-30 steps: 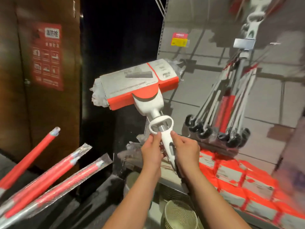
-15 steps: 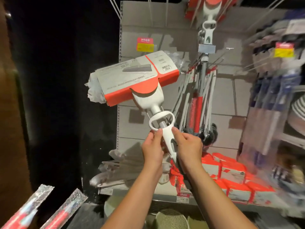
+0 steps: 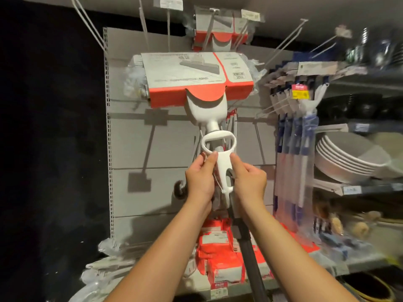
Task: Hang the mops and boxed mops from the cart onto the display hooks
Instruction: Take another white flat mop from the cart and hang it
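Note:
I hold a mop upright in front of the grey display panel (image 3: pixel 139 149). Its head, wrapped in a grey and red cardboard sleeve (image 3: pixel 196 77), is level and faces me. Below it a white neck leads to a white loop handle (image 3: pixel 218 141). My left hand (image 3: pixel 199 177) grips the white handle piece from the left, and my right hand (image 3: pixel 248 179) grips it from the right. The dark pole (image 3: pixel 250 258) runs down between my forearms. Long metal display hooks (image 3: pixel 91 25) stick out from the top of the panel. Another boxed mop head (image 3: pixel 220 38) hangs above and behind.
Blue-handled items in clear bags (image 3: pixel 292 149) hang at the right. Stacked grey plates (image 3: pixel 349 158) sit on a shelf farther right. Red and white packages (image 3: pixel 218 253) fill the lower shelf. Black hooked ends (image 3: pixel 180 190) of hanging poles show behind my left hand.
The mop head has swung from tilted left to level and risen toward the hooks. My view has turned right and up, so the cart's red poles have left the frame. Both hands keep their grip.

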Available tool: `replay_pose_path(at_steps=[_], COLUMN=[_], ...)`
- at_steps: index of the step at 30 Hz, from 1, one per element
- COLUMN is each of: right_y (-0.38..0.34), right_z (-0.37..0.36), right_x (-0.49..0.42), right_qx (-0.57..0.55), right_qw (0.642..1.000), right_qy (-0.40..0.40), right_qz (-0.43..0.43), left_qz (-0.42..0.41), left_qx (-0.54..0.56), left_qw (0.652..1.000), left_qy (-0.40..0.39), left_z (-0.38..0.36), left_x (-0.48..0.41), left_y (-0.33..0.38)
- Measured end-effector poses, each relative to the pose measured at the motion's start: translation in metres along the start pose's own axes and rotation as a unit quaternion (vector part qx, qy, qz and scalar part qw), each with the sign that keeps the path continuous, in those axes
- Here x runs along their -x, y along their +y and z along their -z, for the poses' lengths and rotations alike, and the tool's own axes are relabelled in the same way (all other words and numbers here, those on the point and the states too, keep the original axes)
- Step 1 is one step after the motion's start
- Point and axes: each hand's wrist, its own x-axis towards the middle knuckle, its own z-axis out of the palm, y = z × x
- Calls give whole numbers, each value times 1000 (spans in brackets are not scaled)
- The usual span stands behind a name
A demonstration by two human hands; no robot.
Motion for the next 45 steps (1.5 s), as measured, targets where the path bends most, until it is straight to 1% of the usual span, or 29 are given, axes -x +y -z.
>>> replay_pose_path(at_steps=[5,10,15,20,23,26,33,40,45], right_y=[-8,-21,-38,-51,-58,-69,-63,-68,-75], right_z=[11,20,27,30,30,25,-13,-66,-105], right_x=[-47,-98,-157,-212,-238,-264,-303,-346,-370], right_qx=[-31,-73,-88,-113,-139,-138,-180,-174,-187], right_qw=[999,996,992,986,981,980,973,975,973], right_qy=[-10,-38,-81,-102,-115,-115,-110,-93,-86], right_qz=[10,38,51,61,68,83,95,98,105], left_qz=[-16,-53,-95,-147,-167,-183,-225,-236,-263], left_qx=[4,4,14,-38,-44,-48,-91,-72,-101], left_qw=[1000,999,995,987,984,981,970,969,959], left_qy=[-12,0,24,43,43,31,10,-32,-34], left_z=[-42,-87,-135,-177,-197,-213,-214,-205,-200], left_x=[-25,-53,-82,-113,-129,-145,-197,-265,-316], left_y=[-3,-7,-8,-8,-4,6,12,32,46])
